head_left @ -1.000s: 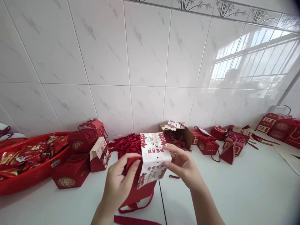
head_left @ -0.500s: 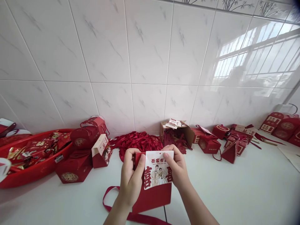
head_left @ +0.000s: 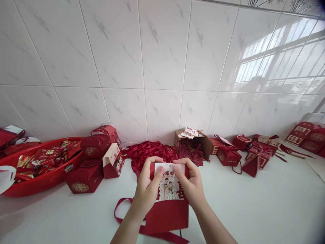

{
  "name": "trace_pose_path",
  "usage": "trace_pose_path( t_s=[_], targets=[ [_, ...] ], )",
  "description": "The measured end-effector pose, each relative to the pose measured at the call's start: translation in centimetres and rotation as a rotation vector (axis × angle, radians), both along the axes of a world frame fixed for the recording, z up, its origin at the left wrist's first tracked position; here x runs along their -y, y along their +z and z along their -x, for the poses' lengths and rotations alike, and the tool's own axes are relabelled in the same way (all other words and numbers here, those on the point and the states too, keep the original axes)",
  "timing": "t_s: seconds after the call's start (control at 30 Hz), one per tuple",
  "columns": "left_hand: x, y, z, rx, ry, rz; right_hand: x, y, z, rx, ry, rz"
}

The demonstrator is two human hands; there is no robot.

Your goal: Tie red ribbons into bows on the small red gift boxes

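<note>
Both hands grip the upper part of a red paper gift box (head_left: 167, 217), its front tilted toward me. Its white printed panel (head_left: 169, 189) carries a cartoon couple and red lettering. My left hand (head_left: 149, 183) is closed on the upper left edge, the thumb lying on the white panel. At the upper right, my right hand (head_left: 190, 181) pinches the panel with its thumb, fingers behind. Below the box, a dark red ribbon (head_left: 175, 237) lies on the counter and loops out to the left. The back of the box is hidden.
Left, a red basin (head_left: 48, 181) holds wrapped sweets (head_left: 45, 157), beside stacked red boxes (head_left: 85, 178). A ribbon pile (head_left: 149, 152) and a cardboard box (head_left: 207, 145) of ribbons stand by the tiled wall (head_left: 162, 112). More red gift boxes (head_left: 228, 156) stand right.
The white panel has shifted left on the red box and sits more centrally between my hands. My right hand has moved slightly left, its thumb higher on the panel. The view has turned slightly left.
</note>
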State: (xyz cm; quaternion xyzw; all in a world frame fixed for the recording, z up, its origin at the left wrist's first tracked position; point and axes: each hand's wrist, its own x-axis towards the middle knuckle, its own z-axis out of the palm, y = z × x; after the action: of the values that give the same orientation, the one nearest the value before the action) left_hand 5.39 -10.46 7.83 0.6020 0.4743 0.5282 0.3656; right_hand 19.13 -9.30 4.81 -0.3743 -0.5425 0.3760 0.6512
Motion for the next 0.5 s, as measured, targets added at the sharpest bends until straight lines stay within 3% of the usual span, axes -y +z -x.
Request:
trace_pose_path(
  t_s=[0.33,0.5],
  targets=[
    [0.15,-0.38,0.26,0.049,-0.054,0.032,0.26,0.08,0.23,-0.064,0.047,0.04],
    [0.2,-0.15,-0.16,0.15,-0.017,0.093,0.15,0.29,0.04,-0.086,0.08,0.059]
  ],
)
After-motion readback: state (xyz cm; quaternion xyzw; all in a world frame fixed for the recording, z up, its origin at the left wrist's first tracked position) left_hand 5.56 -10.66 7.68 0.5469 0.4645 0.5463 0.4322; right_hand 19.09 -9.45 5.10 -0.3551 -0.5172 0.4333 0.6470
